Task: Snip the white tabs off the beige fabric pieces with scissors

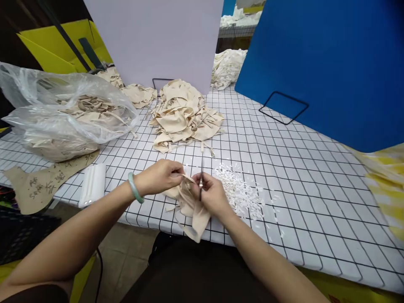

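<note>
My left hand (164,176), a pale green bangle on its wrist, pinches the edge of a beige fabric piece (193,208). That fabric drapes down over the table's front edge. Scissors (201,183) sit in my right hand (213,194), blades pointing away from me, and its fingers also touch the fabric beside my left fingertips. Whether the blades are apart is hard to make out. Just right of my right hand lies a scatter of small white bits (241,191). Beyond both hands rises a heap of beige fabric pieces (183,111).
A clear plastic bag (72,126) of beige pieces stands at left, near a marked paper pattern (47,181) and a white box-shaped object (93,184). Lilac (158,38) and blue (328,63) boards rise at the back. Yellow checked cloth (388,181) hangs at right.
</note>
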Demonstrator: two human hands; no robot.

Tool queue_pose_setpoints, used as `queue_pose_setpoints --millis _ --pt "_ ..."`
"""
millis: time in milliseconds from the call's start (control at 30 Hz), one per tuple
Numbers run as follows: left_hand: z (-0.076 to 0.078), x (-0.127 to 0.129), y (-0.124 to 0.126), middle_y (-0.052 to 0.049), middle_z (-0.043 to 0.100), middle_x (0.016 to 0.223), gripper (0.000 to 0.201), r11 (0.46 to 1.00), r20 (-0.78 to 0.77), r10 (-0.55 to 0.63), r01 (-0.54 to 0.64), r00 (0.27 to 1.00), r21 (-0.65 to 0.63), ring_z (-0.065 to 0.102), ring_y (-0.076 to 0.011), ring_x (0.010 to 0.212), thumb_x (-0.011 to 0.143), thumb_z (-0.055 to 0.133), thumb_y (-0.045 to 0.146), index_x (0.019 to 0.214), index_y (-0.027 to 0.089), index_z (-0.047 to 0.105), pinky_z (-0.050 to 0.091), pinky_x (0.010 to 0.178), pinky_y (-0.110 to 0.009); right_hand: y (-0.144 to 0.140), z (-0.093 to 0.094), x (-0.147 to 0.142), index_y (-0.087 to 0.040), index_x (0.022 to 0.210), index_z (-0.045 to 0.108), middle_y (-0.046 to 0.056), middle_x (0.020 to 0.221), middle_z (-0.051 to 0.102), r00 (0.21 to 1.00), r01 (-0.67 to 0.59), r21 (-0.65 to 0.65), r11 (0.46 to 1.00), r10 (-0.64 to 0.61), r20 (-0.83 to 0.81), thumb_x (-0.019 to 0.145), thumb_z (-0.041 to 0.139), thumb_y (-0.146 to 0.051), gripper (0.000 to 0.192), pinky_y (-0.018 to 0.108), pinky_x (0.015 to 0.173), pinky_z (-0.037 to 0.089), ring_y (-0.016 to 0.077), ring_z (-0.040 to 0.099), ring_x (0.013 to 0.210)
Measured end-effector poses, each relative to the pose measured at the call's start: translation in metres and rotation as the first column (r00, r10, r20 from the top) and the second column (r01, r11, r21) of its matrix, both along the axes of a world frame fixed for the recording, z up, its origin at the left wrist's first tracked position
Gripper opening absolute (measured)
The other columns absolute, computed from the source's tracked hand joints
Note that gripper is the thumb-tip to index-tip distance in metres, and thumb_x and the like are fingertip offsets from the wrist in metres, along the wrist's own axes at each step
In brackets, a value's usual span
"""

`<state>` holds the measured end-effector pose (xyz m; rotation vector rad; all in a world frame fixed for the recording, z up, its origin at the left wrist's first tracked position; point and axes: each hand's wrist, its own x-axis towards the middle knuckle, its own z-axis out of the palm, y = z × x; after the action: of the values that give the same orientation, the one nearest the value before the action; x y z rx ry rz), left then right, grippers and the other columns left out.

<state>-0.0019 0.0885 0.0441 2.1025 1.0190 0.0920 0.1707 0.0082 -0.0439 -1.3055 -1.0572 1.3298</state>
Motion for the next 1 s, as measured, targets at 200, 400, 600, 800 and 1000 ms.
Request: queue_pose_setpoints --millis 200,400,600,800,1000 --pt "0.018 -0.036 -0.023 -0.004 0.059 0.080 0.027 0.942 0.329 -0.055 0.159 0.943 -0.297 0.056 -0.0145 0.073 0.094 0.057 0.035 0.086 0.016 0.074 0.048 0.066 -0.026 0.021 0.019 0.006 -0.019 0.082 0.065 -0.002 0.068 0.064 0.877 -0.308 -0.052 0.950 0.262 -0.403 0.070 0.081 -0.034 0.025 0.025 0.059 0.045 0.0123 0.058 0.060" --pt "-0.020 -0.011 -0.060 -0.010 0.057 0.111 0.026 0.928 0.761 0.358 -0.114 0.541 -0.355 0.059 -0.0192 0.100 0.096 0.056 0.028 0.081 0.017 0.073 0.050 0.091 -0.031 0.015 0.009 -0.036 -0.019 0.079 0.060 -0.002 0.067 0.058 0.780 -0.365 -0.063 0.929 0.268 -0.566 0.064 0.084 -0.051 0.043 0.028 0.061 0.045 0.0140 0.055 0.062" --pt "-0.047 0.005 -0.079 -0.006 0.048 0.081 0.030 0.852 0.733 0.507 -0.389 0.453 -0.350 0.053 -0.0192 0.090 0.100 0.050 0.030 0.079 0.017 0.068 0.045 0.066 -0.026 -0.009 0.016 0.000 -0.021 0.080 0.060 0.001 0.078 0.060 0.949 -0.250 -0.010 0.968 0.248 0.195 0.075 0.073 -0.059 0.041 0.031 0.069 0.043 0.0177 0.055 0.074" --pt "-0.048 0.018 -0.094 -0.010 0.052 0.103 0.029 0.898 0.724 0.372 -0.424 0.581 -0.121 0.052 -0.0231 0.105 0.102 0.043 0.026 0.084 0.017 0.064 0.049 0.078 -0.032 -0.043 0.034 0.031 -0.022 0.064 0.057 0.003 0.065 0.059 0.708 -0.349 0.072 0.935 0.212 0.673 0.077 0.066 -0.067 0.048 0.036 0.071 0.042 0.0194 0.053 0.067" --pt "-0.047 0.025 -0.097 -0.009 0.051 0.102 0.027 0.919 0.685 0.217 -0.381 0.695 0.095 0.052 -0.0218 0.102 0.102 0.039 0.022 0.083 0.018 0.059 0.049 0.083 -0.035 -0.050 0.037 0.035 -0.022 0.056 0.049 0.000 0.056 0.059 0.707 -0.356 0.101 0.929 0.197 0.679 0.079 0.066 -0.065 0.051 0.035 0.071 0.041 0.0166 0.052 0.059"
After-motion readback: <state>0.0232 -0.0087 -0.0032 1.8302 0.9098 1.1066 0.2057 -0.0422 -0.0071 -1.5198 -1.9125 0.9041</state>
